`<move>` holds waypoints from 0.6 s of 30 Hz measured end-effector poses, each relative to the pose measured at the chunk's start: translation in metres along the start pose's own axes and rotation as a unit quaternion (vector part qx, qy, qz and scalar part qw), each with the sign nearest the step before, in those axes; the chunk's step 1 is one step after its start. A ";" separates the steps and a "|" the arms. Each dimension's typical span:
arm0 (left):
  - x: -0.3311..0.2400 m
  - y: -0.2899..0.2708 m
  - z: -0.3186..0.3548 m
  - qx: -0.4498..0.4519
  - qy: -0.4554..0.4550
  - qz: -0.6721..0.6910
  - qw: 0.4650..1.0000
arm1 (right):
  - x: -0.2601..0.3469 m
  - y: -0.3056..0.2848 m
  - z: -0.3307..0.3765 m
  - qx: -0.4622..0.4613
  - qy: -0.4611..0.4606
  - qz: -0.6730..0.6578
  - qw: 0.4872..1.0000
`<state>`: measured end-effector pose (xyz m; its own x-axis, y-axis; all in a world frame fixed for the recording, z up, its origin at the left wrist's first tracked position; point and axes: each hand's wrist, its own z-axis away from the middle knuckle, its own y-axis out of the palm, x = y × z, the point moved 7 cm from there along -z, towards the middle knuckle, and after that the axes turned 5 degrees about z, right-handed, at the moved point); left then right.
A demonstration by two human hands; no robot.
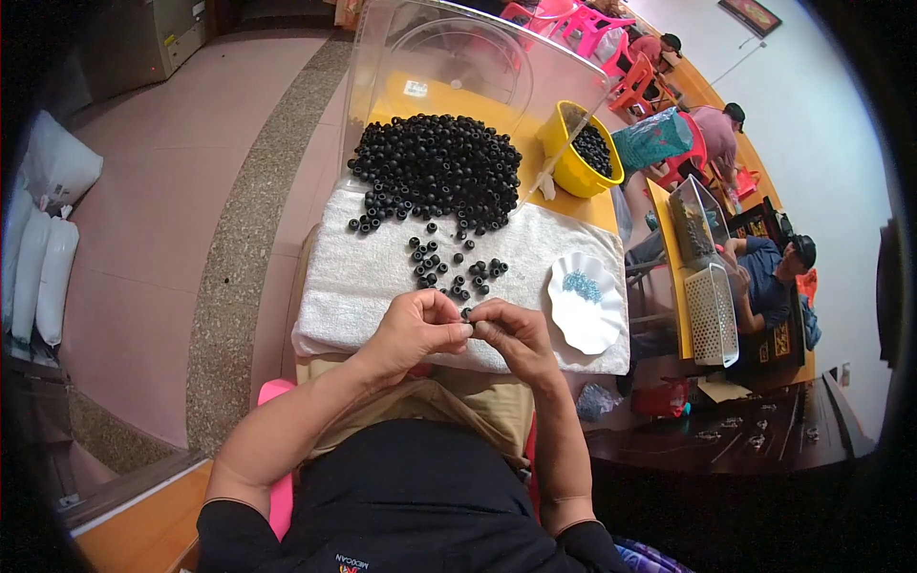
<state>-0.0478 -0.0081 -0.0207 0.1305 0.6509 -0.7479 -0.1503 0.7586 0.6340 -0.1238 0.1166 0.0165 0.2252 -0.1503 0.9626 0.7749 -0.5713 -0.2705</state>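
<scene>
1. the left hand and the right hand are together, fingertips meeting, both pinched on one small black bead.
2. that bead sits between the two hands, at the far side of the thumbs and about equally near to each; being round, it shows no long axis.
3. just ahead of the hands, loose black beads lie scattered on a white towel; farther ahead is a large heap of black beads inside and before a clear plastic bin.
4. to the right of the right hand, which is the nearer one, stands a white scalloped dish with tiny pale blue pieces.
5. ahead and to the right, a yellow tub holds more beads on the surface.
6. the fingers cover part of the pinched bead: its hole's direction and anything in it can't be made out. the pale pieces are too small to identify.
</scene>
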 end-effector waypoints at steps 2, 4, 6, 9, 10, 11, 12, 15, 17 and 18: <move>0.001 -0.001 0.000 0.003 0.001 -0.003 1.000 | 0.004 0.003 0.000 0.016 0.010 0.008 1.000; 0.002 -0.001 0.000 0.001 0.000 -0.010 1.000 | 0.005 0.002 0.000 0.025 0.012 0.019 0.999; 0.004 -0.001 -0.001 0.003 0.004 -0.004 1.000 | 0.004 0.003 0.000 0.034 0.014 0.031 0.999; 0.004 -0.002 -0.002 0.004 0.003 0.004 1.000 | 0.006 0.004 0.000 0.022 -0.013 0.040 0.999; 0.004 -0.002 -0.002 0.004 0.004 0.004 1.000 | 0.008 0.004 -0.001 0.005 -0.023 0.045 0.999; 0.005 -0.002 -0.002 0.001 0.003 0.009 1.000 | 0.011 0.003 -0.001 -0.012 -0.033 0.051 0.998; 0.005 -0.003 -0.002 -0.002 0.002 0.013 1.000 | 0.009 0.002 -0.001 -0.011 -0.034 0.051 0.998; 0.004 -0.004 0.000 -0.013 0.005 0.018 1.000 | 0.013 0.000 0.001 -0.026 -0.077 0.137 0.987; 0.003 -0.004 -0.001 -0.014 0.010 0.020 1.000 | 0.022 0.001 0.003 -0.054 -0.106 0.171 0.978; 0.003 -0.005 0.000 -0.017 0.015 0.022 0.999 | 0.026 0.004 0.003 -0.052 -0.107 0.171 0.978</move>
<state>-0.0470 -0.0102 -0.0260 0.0942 0.6820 -0.7252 -0.1892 0.7274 0.6596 -0.1132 0.1126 0.0404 0.5883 -0.1807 0.7882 0.5702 -0.5985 -0.5628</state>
